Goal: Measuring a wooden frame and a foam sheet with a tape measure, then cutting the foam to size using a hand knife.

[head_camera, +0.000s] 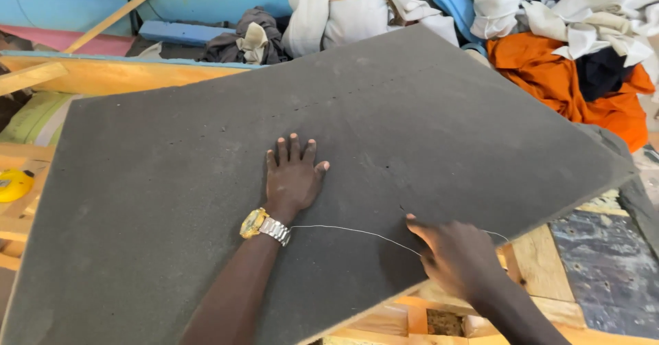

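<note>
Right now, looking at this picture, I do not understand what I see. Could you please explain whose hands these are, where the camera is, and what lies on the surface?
There is no machine here. The one picture comes from a camera worn on a person's head, looking down at that person's own two bare hands. A big dark grey foam sheet lies on a wooden frame. The left hand, with a wristwatch, presses flat on the foam. The right hand rests near the foam's edge and seems to pinch a thin white thread that runs across to the left wrist. Behind lie piles of cloth. A yellow tape measure sits at the left.
</note>
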